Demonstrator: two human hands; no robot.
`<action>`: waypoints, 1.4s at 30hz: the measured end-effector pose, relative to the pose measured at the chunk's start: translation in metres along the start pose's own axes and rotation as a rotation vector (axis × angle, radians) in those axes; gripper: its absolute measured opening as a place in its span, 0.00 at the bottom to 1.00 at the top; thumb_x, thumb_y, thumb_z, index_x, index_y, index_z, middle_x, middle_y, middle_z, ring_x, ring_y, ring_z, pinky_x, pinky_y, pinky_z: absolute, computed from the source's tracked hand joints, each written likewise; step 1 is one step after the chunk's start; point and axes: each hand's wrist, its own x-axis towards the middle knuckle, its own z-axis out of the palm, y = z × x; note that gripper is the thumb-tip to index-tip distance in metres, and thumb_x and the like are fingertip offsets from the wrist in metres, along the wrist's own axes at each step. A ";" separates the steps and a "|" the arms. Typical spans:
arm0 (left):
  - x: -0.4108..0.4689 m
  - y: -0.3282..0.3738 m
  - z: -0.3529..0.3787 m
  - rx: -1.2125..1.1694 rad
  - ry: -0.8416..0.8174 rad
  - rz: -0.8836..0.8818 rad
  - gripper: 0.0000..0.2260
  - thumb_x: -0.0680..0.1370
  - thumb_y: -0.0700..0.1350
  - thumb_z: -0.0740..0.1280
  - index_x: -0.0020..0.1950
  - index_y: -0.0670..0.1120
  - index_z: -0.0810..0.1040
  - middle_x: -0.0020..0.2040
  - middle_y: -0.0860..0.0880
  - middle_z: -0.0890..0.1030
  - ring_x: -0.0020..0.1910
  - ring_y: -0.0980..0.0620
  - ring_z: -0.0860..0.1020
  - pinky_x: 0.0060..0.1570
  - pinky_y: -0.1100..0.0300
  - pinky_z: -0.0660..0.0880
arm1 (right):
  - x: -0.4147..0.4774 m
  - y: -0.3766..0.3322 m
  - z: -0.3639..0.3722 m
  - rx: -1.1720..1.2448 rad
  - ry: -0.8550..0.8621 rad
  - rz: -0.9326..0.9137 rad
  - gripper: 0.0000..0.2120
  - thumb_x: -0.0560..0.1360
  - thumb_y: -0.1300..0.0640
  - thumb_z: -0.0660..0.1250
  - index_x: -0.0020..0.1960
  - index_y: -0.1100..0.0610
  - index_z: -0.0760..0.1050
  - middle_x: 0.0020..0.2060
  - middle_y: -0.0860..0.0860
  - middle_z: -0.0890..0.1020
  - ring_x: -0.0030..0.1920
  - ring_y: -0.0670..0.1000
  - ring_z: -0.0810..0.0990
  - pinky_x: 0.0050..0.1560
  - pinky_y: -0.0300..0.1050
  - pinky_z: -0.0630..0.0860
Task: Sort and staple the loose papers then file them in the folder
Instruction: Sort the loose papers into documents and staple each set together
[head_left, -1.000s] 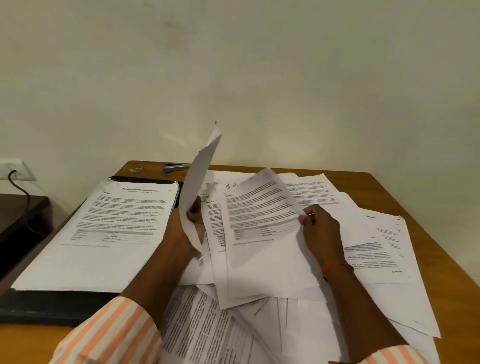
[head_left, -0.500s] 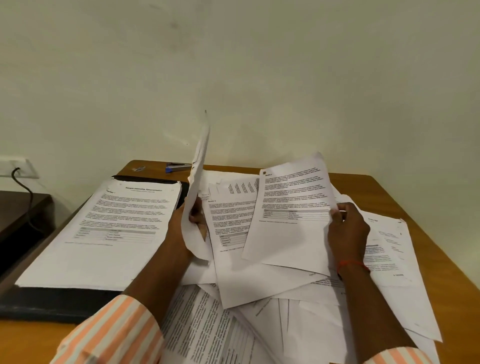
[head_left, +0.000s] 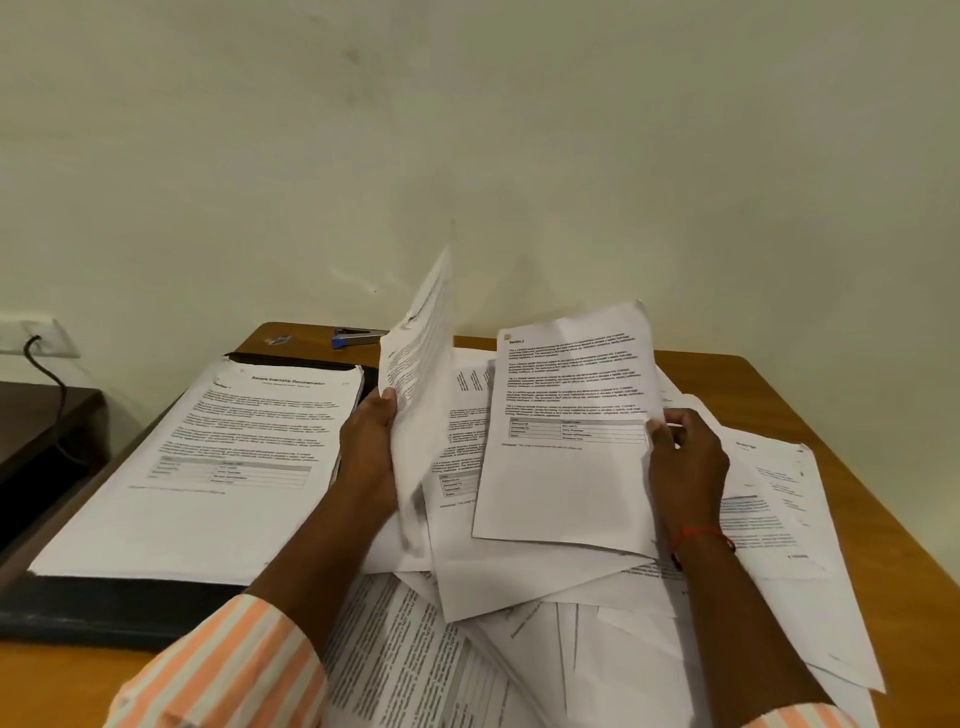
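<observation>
So far, one neat stack (head_left: 208, 467) is laid on the folder (head_left: 104, 608) left of the left hand (head_left: 371, 441), some sheets (head_left: 421, 374) are gripped by it, one page (head_left: 566, 431) is pinched by the right hand (head_left: 685, 462), and many loose papers (head_left: 571, 623) under both are left unsorted.

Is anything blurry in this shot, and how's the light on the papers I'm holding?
Head view: the white printed sheet pinched by the left hand is smeared by motion, its text unreadable. Head view: the white printed page in the right hand is sharper, small print soft. Head view: light dim, warm, even; no glare on the brown wooden table.
</observation>
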 end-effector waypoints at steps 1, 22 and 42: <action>0.001 -0.001 0.002 -0.008 0.017 0.036 0.08 0.83 0.43 0.65 0.58 0.45 0.81 0.49 0.44 0.86 0.42 0.49 0.85 0.43 0.56 0.82 | -0.001 -0.001 0.002 0.028 -0.025 0.013 0.04 0.81 0.59 0.67 0.53 0.58 0.79 0.48 0.53 0.84 0.46 0.52 0.81 0.41 0.36 0.71; -0.007 -0.009 0.012 0.318 -0.004 0.294 0.22 0.74 0.36 0.76 0.64 0.52 0.77 0.61 0.56 0.82 0.57 0.56 0.83 0.49 0.58 0.83 | -0.028 -0.023 0.019 0.361 -0.434 0.095 0.13 0.75 0.63 0.74 0.59 0.54 0.81 0.51 0.46 0.87 0.52 0.47 0.86 0.53 0.46 0.83; 0.002 -0.021 0.009 0.371 -0.171 0.116 0.23 0.82 0.45 0.67 0.77 0.54 0.67 0.69 0.52 0.78 0.66 0.48 0.78 0.64 0.41 0.77 | -0.026 -0.023 0.014 0.299 -0.469 0.074 0.17 0.78 0.44 0.70 0.51 0.59 0.80 0.46 0.52 0.87 0.47 0.52 0.86 0.46 0.46 0.81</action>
